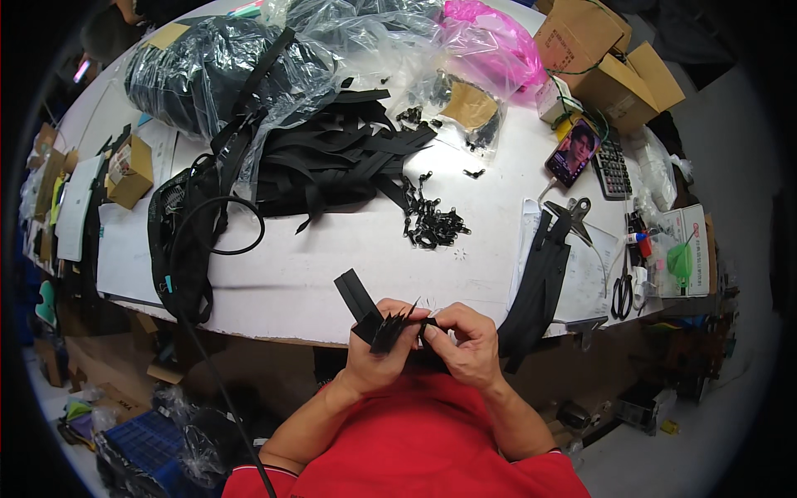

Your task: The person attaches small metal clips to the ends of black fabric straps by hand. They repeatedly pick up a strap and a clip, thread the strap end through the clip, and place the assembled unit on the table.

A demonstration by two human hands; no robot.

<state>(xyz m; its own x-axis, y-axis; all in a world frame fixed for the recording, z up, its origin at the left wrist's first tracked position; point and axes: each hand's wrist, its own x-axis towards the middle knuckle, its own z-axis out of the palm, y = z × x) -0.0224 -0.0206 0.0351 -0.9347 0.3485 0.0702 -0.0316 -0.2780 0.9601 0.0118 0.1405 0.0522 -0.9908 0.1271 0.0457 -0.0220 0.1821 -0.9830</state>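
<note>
Just past the table's front edge, both hands are close together in front of my red shirt. My left hand (380,353) is closed around a bundle of black tape strips (383,330), folded and fanned out, with one flat end sticking up to the left. The fingers and thumb of my right hand (465,342) pinch a small black piece (427,322) against the strips' ends; my fingertips hide most of it. Beyond the hands lies a pile of small black parts (433,226) that look like zipper sliders. Farther back is a heap of loose black strips (328,162).
A clamp (573,214) grips more black strips at the right table edge. A phone (573,153), a calculator (613,170), scissors (623,295) and cardboard boxes (623,75) stand to the right. Plastic-wrapped bundles (191,79) fill the back. A black cable (220,369) hangs at left.
</note>
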